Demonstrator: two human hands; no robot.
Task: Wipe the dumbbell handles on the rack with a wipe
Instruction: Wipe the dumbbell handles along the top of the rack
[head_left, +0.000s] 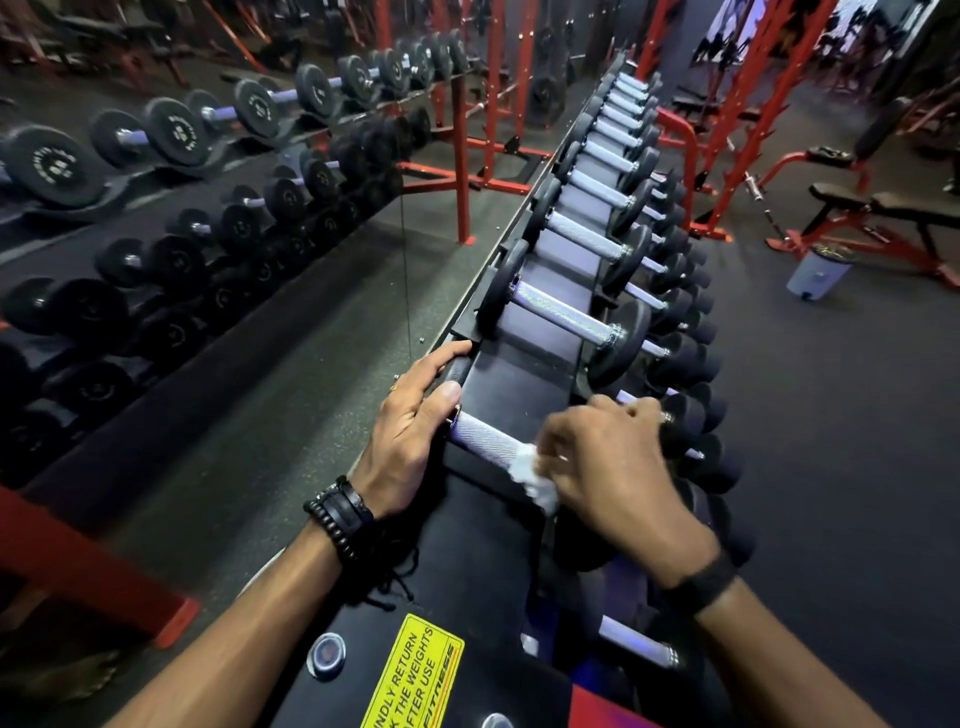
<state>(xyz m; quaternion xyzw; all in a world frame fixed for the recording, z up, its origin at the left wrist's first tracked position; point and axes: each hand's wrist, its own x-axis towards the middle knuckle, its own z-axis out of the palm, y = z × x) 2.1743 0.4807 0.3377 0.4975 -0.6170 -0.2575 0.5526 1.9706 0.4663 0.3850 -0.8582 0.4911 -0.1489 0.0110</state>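
A long black rack (511, 384) carries a row of dumbbells running away from me. On the nearest top dumbbell, my left hand (410, 431) grips the black head at the left end. Its knurled metal handle (483, 434) lies between my hands. My right hand (610, 467) pinches a crumpled white wipe (535, 478) around the right part of that handle. The following dumbbell's handle (563, 312) shines further up the rack. Lower tiers of smaller dumbbells (675, 322) show along the rack's right side.
A mirror on the left reflects the racked dumbbells (171, 130). A yellow notice sticker (415, 675) sits on the rack's near end. Red frames (462, 156) stand beyond, a bench (883, 213) and a small grey bin (818, 273) stand on the dark floor at right.
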